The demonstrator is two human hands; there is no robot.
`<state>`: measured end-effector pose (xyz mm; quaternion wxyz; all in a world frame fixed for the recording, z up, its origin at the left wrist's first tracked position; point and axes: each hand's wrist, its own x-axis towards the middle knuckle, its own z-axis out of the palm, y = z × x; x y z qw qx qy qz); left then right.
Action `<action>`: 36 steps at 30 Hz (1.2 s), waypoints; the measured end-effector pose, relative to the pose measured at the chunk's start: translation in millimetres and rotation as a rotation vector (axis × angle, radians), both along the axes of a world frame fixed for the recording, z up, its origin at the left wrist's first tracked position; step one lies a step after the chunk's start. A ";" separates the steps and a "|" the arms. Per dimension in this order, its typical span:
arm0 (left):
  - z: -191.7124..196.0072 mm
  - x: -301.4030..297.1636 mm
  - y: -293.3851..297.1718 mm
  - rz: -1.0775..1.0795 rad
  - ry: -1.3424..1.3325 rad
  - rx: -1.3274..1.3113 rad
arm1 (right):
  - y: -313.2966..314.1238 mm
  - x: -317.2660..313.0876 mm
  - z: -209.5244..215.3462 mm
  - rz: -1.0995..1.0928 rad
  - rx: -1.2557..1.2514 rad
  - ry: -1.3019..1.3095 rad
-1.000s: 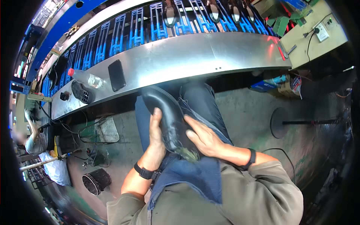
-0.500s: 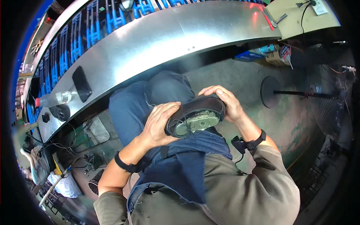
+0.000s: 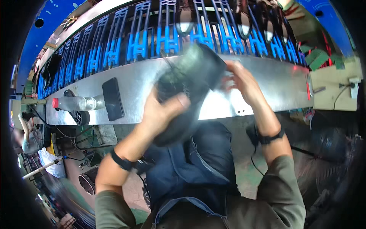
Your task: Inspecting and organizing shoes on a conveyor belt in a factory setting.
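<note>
A: Where's the shoe (image 3: 187,91) sitting?

B: Up in front of the metal shelf (image 3: 267,87), raised over the lap, tilted. It's smearing with motion blur, so the sole and upper are hard to separate.

A: Hands?

B: Left hand (image 3: 162,112) is gripping the shoe from below, thumb pressing across its lower end, fingers wrapping behind and hidden. Right hand (image 3: 242,82) is touching the shoe's upper end, fingers curling round it; blur is hiding how tight the grip is, but it's closing on the shoe.

A: Anything else readable?

B: Phone (image 3: 113,99) is lying flat on the shelf, well left of the shoe. Bottle (image 3: 78,103) with a red cap is lying on its side just beside the phone. Blue racks (image 3: 152,42) are running behind the shelf, top edge cut off by the lens rim. A watch band (image 3: 122,162) is showing on the left wrist, another on the right. The right side is going dark and unclear.
</note>
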<state>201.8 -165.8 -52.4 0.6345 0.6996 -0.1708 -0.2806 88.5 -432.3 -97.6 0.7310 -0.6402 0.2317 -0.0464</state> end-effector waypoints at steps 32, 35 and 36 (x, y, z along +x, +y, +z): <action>192.2 -31.7 -128.9 -0.592 -1.383 0.013 | 36.7 -174.7 -42.2 -0.408 -1.072 -0.155; 221.5 -52.6 -193.0 -0.545 -1.538 -0.109 | 22.7 -162.7 -51.2 -0.487 -1.086 -0.272; 231.7 -59.2 -217.3 -0.513 -1.593 -0.128 | 11.2 -157.2 -52.7 -0.504 -1.081 -0.302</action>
